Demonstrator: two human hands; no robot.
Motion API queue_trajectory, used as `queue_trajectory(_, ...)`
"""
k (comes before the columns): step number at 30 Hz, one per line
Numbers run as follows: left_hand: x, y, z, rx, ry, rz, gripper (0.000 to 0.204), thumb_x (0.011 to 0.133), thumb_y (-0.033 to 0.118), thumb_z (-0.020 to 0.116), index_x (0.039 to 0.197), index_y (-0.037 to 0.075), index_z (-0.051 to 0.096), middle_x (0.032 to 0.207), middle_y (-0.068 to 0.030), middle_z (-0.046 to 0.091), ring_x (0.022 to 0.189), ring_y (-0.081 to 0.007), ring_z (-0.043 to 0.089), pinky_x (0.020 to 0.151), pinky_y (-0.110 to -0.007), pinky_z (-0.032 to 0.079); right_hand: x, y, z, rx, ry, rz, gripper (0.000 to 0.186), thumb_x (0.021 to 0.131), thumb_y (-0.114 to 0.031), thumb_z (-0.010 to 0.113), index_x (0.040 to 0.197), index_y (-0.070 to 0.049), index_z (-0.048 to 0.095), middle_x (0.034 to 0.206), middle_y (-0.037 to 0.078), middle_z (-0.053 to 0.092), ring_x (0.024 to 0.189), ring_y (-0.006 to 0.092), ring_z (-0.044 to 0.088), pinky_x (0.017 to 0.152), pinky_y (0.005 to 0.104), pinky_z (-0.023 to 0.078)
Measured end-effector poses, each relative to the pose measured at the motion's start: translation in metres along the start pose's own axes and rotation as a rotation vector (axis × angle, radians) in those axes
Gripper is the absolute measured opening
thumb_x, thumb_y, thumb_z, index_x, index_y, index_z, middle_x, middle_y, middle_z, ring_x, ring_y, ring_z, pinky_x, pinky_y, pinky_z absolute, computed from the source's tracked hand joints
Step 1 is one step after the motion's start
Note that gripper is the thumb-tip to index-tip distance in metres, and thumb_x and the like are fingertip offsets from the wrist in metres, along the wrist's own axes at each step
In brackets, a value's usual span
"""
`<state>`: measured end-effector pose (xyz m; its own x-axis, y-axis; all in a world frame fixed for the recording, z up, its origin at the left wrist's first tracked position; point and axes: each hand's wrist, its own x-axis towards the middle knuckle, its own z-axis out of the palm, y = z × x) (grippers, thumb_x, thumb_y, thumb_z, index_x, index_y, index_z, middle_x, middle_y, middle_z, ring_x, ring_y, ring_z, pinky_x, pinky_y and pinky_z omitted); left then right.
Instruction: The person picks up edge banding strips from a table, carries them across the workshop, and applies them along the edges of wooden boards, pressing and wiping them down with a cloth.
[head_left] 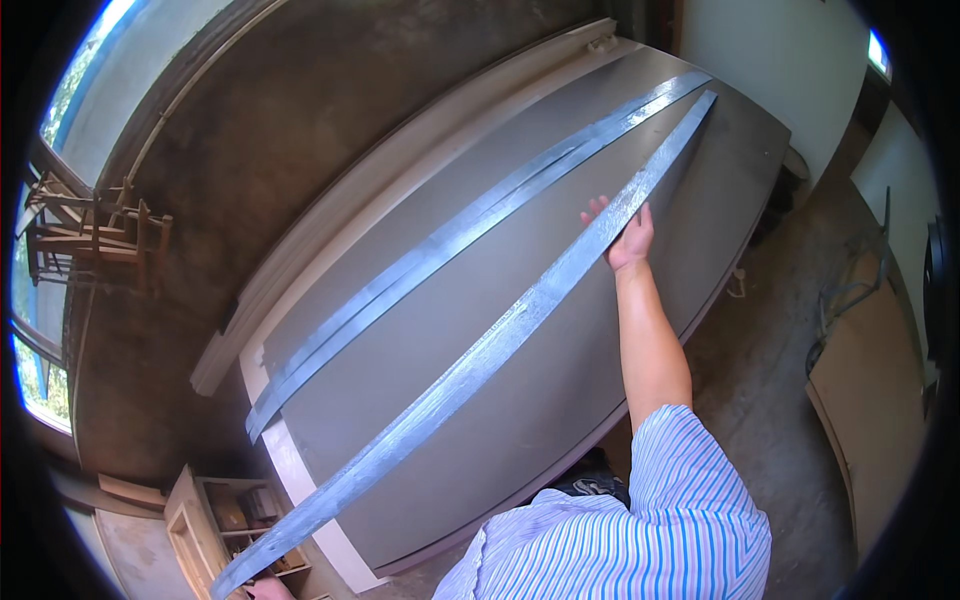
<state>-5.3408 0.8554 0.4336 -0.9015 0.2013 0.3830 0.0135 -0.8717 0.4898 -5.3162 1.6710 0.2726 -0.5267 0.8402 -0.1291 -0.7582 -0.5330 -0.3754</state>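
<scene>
A long, narrow silvery strip with a shiny, streaky surface slants above a large grey tabletop. My right hand grips it from beneath toward its far end; fingers show past one edge and the thumb past the other. Close to the strip's near end, at the bottom left, my left hand holds its edge; most of that hand is cut off by the frame. Beyond, lying on the tabletop, a second silvery strip runs roughly parallel, with a lengthwise line along it.
Pale long boards lie along the table's far side. Stacked wooden stools or chairs stand at the left, and an open wooden cabinet is at the lower left. A brown panel stands on the right beside a dark cable.
</scene>
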Motion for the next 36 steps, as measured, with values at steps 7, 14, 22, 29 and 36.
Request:
queue_trajectory(7,-0.015,0.027,-0.09,1.0,0.397,0.492,0.045,0.088,0.035,0.055,0.111,-0.004,0.056,0.113,-0.0209,0.061,0.105,-0.0371,0.057,0.094,-0.053,0.045,0.003,-0.029,0.016,0.173,-0.178,0.046,0.055,0.099,-0.037,0.022,0.131,0.001,0.043,0.123,0.02,0.054,0.115,0.0386,0.05,0.105,0.0541,0.035)
queue_trajectory(14,-0.009,0.029,-0.115,1.974,0.405,0.918,0.03,0.086,0.026,0.066,0.101,0.0,0.062,0.098,-0.0119,0.067,0.084,-0.0273,0.066,0.072,-0.035,0.054,0.001,-0.041,0.018,0.207,-0.242,0.054,0.047,0.099,-0.029,0.033,0.129,0.005,0.044,0.126,0.02,0.054,0.118,0.0357,0.05,0.105,0.0485,0.037)
queue_trajectory(22,0.0,-0.001,-0.038,0.964,0.505,0.544,0.028,0.076,0.026,0.074,0.091,0.004,0.067,0.091,-0.0122,0.068,0.094,-0.0253,0.063,0.083,-0.038,0.05,-0.006,-0.06,0.031,0.223,-0.271,-0.013,0.045,0.099,-0.028,0.038,0.13,0.003,0.044,0.128,0.02,0.053,0.122,0.0365,0.047,0.106,0.0465,0.037)
queue_trajectory(29,0.001,-0.01,-0.029,0.747,0.495,0.607,0.031,0.072,0.027,0.075,0.092,0.005,0.067,0.093,-0.0115,0.068,0.096,-0.0266,0.062,0.089,-0.042,0.046,-0.012,-0.066,0.079,0.229,-0.259,0.002,0.044,0.098,-0.029,0.04,0.128,0.003,0.046,0.126,0.02,0.054,0.122,0.0358,0.047,0.106,0.0465,0.035)
queue_trajectory(36,0.012,0.023,-0.078,0.548,0.362,0.504,0.038,0.071,0.03,0.071,0.099,0.005,0.065,0.108,-0.0094,0.065,0.105,-0.0278,0.055,0.1,-0.047,0.036,-0.046,-0.093,0.165,0.211,-0.347,-0.106,0.044,0.1,-0.031,0.036,0.127,0.003,0.043,0.122,0.022,0.055,0.12,0.0387,0.047,0.109,0.0505,0.029)
